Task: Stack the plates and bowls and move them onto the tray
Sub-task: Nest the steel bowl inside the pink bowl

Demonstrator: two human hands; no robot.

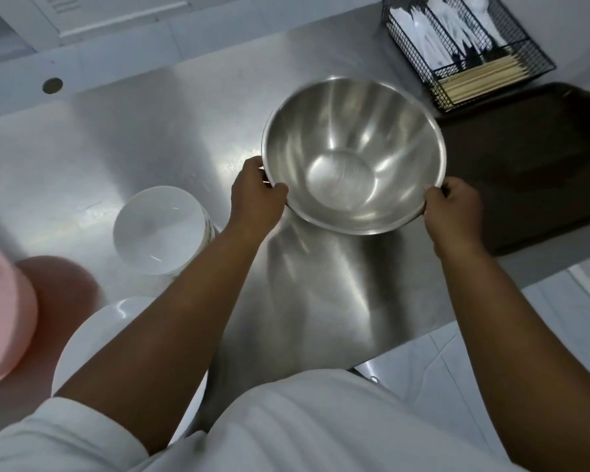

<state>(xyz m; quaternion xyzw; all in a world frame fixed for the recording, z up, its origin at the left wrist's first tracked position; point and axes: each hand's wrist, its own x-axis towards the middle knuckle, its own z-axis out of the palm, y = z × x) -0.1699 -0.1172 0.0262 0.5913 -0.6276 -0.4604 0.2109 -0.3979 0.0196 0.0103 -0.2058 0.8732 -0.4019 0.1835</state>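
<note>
We are extending both bare forearms forward and away from the torso, with short white sleeves covering only the upper arms. The left arm is running diagonally from the lower left up toward centre; the right arm is running up more steeply from the lower right. The left hand (256, 195) is closing in a pinch, thumb on top and pointing right, with the fingers (252, 163) curling underneath and away from view. The right hand (452, 207) is mirroring this, thumb on top pointing left, knuckles facing the camera. We are holding both wrists nearly straight, at about the same height and well apart.
</note>
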